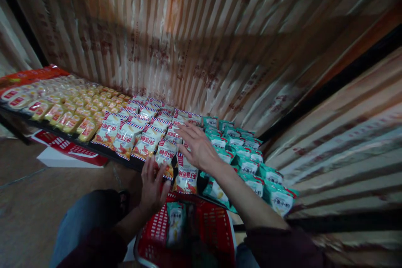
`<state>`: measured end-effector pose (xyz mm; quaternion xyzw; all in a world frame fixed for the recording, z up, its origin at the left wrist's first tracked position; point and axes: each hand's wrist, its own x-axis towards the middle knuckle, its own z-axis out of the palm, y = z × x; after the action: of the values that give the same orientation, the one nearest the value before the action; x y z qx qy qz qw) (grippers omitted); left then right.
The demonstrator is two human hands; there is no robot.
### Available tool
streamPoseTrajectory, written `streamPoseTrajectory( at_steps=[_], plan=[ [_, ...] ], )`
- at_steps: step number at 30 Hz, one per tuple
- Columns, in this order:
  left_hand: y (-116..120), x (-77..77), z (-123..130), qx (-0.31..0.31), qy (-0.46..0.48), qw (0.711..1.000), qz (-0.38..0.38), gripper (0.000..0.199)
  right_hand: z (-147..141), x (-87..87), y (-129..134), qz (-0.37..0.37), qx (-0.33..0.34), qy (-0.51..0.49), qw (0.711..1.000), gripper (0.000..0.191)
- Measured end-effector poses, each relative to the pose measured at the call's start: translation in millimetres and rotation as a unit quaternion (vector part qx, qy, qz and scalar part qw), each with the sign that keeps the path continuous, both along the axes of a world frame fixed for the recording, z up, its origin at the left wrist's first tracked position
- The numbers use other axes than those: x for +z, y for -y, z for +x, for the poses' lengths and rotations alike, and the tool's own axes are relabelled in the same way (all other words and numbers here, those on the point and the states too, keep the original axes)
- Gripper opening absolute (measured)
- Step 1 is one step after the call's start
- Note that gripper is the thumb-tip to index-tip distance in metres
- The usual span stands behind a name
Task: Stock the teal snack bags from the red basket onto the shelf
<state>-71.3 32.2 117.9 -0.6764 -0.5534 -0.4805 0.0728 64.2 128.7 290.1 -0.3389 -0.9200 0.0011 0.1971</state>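
Observation:
My right hand (201, 147) reaches over the shelf with its fingers spread, above the white snack bags (187, 178) with red lettering and striped tops. Nothing shows in its grasp. Lower down, my left hand (153, 186) is at the shelf's front edge, fingers apart, beside a white snack bag (166, 155) in the front row. To the right of these bags stand rows of green snack bags (249, 166). Below both hands is a red basket (216, 222), with a green and white snack bag (176, 222) lying inside it.
Small yellow packs (86, 129) fill the shelf's left part, and an orange bag (29, 76) lies at the far left. Under the shelf, a red perforated basket (78, 150) sits by a white box (63, 159). Corrugated sheeting (176, 42) rises behind; a dark post (329, 79) slants at right.

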Motion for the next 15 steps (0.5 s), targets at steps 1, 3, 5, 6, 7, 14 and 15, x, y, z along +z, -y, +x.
streamPoseTrajectory(
  at_steps=[1,3,5,6,7,14,15],
  plan=[
    [5.6,-2.6,7.2,-0.019,-0.014,1.0,-0.006,0.066,6.5,-9.8,15.6,0.007,-0.017,-0.011,1.0,0.046],
    [11.1,-7.4,17.9,-0.011,-0.029,0.999,-0.014,0.075,17.5,-34.1,45.7,0.016,-0.068,-0.042,0.997,0.05],
    [9.4,-10.8,23.2,0.014,-0.042,0.999,-0.024,0.079,24.4,-61.7,70.7,0.02,-0.132,-0.079,0.988,0.053],
    [6.7,-12.0,24.1,0.022,-0.05,0.998,-0.03,0.078,25.9,-75.3,80.3,0.021,-0.16,-0.1,0.982,0.055],
    [3.6,-12.9,24.1,0.025,-0.055,0.997,-0.037,0.077,26.2,-88.1,87.9,0.015,-0.182,-0.111,0.977,0.057],
    [-8.5,-18.9,18.5,0.029,-0.027,0.999,-0.027,0.058,8.7,-138.2,96.2,0.026,-0.236,-0.178,0.955,0.055],
    [-9.2,-19.9,17.8,0.027,-0.027,0.999,-0.02,0.057,6.4,-141.5,94.4,0.033,-0.247,-0.181,0.952,0.056]
  ],
)
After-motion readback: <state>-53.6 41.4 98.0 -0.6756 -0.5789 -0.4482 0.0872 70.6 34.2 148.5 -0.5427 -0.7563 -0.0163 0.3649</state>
